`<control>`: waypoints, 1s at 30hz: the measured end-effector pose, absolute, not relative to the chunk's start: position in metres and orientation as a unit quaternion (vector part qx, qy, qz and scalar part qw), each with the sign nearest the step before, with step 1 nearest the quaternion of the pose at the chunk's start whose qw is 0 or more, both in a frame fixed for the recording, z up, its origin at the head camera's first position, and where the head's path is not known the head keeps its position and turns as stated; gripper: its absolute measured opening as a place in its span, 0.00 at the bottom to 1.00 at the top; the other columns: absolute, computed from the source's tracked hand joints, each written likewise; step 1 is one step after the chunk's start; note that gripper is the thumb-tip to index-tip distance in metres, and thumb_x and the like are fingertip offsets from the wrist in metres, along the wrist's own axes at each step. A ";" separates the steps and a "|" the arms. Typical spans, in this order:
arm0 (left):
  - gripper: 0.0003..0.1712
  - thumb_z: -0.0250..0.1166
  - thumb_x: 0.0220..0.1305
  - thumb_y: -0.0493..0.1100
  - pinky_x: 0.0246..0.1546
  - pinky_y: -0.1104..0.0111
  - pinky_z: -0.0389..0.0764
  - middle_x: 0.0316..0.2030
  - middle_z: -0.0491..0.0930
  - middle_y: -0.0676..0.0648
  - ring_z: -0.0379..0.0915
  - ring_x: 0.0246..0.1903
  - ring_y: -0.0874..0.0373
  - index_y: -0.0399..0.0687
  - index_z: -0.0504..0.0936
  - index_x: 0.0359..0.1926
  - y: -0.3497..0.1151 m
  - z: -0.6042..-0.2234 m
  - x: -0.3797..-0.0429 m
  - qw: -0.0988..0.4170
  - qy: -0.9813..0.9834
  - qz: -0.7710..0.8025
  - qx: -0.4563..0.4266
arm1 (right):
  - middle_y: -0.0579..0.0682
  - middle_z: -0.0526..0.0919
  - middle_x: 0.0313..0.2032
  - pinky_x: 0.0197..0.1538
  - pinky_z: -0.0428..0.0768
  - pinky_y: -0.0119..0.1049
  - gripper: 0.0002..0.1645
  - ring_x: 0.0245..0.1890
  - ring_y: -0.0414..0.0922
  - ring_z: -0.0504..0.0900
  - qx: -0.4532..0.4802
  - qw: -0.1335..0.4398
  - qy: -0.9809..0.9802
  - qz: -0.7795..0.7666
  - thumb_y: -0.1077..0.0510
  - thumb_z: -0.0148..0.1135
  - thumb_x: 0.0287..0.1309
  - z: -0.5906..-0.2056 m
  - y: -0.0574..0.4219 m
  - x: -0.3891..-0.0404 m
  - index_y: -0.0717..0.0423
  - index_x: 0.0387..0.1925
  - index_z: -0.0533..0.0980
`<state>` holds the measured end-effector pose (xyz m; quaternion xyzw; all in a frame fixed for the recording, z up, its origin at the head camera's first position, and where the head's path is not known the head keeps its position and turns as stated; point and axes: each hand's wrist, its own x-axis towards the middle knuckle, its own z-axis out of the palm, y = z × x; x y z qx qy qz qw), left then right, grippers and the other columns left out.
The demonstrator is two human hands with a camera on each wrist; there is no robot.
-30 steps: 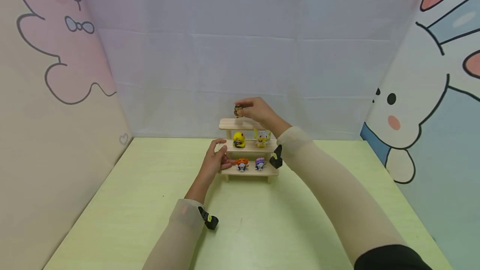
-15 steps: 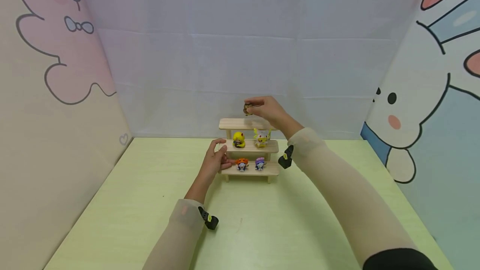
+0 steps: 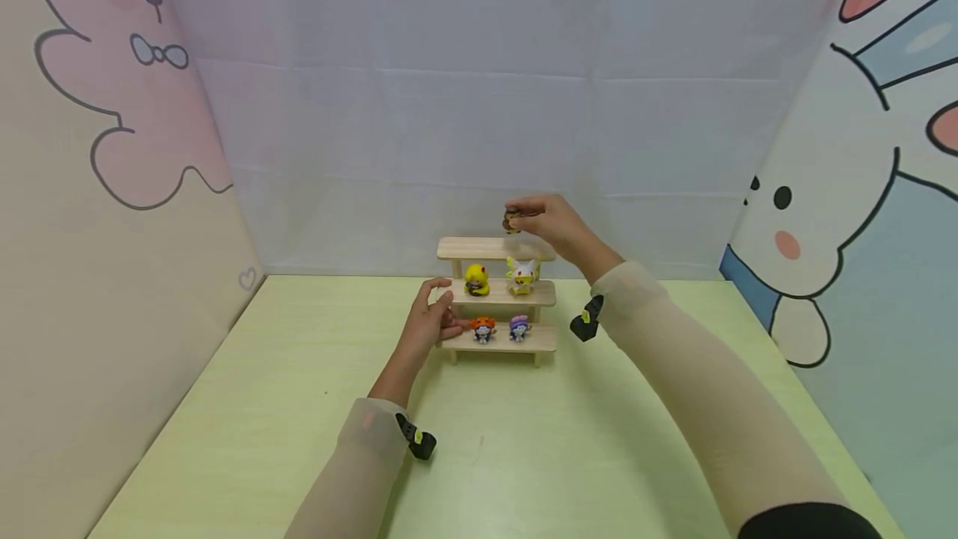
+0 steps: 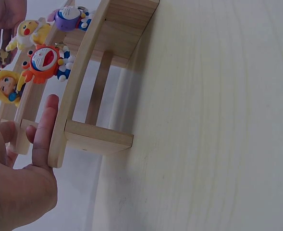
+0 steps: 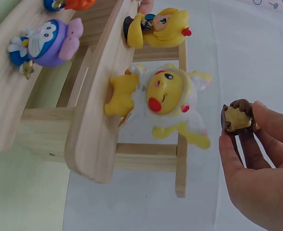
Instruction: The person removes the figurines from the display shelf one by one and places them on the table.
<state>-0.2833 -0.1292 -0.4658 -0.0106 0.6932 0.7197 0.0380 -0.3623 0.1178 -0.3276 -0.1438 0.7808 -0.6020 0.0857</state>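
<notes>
A three-tier wooden display stand [image 3: 494, 249] stands on the table, with my left hand [image 3: 425, 321] at its left end. The left fingers and thumb grip around the middle tier's end, and one finger [image 4: 46, 127] lies along the bottom tier. My right hand [image 3: 557, 227] pinches a small brown figurine [image 5: 238, 119] between thumb and fingers, just above the right part of the top tier. Its tan underside faces the right wrist camera. The middle tier holds a yellow-haired figurine [image 3: 476, 279] and a yellow-and-white figurine [image 5: 160, 98].
On the bottom tier are an orange-hooded figurine [image 3: 482, 328] at left and a purple-hooded figurine [image 3: 519, 327] at right. The pale table [image 3: 299, 431] ends at a white cloth backdrop [image 3: 479, 123]. Printed side panels [image 3: 823, 231] flank it.
My right hand has moved rightward above the top tier, carrying the brown figurine from its left part to its right part. The left hand has stayed on the stand.
</notes>
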 end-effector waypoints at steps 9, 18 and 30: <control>0.22 0.52 0.83 0.48 0.35 0.65 0.89 0.27 0.70 0.48 0.87 0.32 0.52 0.53 0.66 0.71 -0.130 -0.467 -0.284 0.037 0.689 0.724 -0.010 | 0.63 0.77 0.64 0.71 0.73 0.50 0.26 0.64 0.56 0.77 -0.134 0.081 0.776 -0.611 0.64 0.60 0.73 -0.335 0.133 -0.364 0.64 0.69 0.72; 0.20 0.52 0.83 0.49 0.35 0.66 0.89 0.27 0.70 0.48 0.87 0.33 0.52 0.55 0.67 0.70 -0.130 -0.466 -0.284 0.033 0.693 0.720 -0.011 | 0.63 0.76 0.64 0.69 0.75 0.49 0.28 0.60 0.52 0.79 -0.140 0.082 0.771 -0.616 0.64 0.61 0.72 -0.342 0.149 -0.363 0.66 0.70 0.70; 0.20 0.51 0.83 0.48 0.35 0.65 0.89 0.27 0.70 0.48 0.87 0.32 0.52 0.55 0.67 0.70 -0.128 -0.466 -0.284 0.028 0.697 0.717 -0.016 | 0.65 0.74 0.66 0.72 0.72 0.50 0.28 0.64 0.57 0.75 -0.134 0.081 0.771 -0.617 0.66 0.60 0.72 -0.350 0.164 -0.359 0.67 0.71 0.69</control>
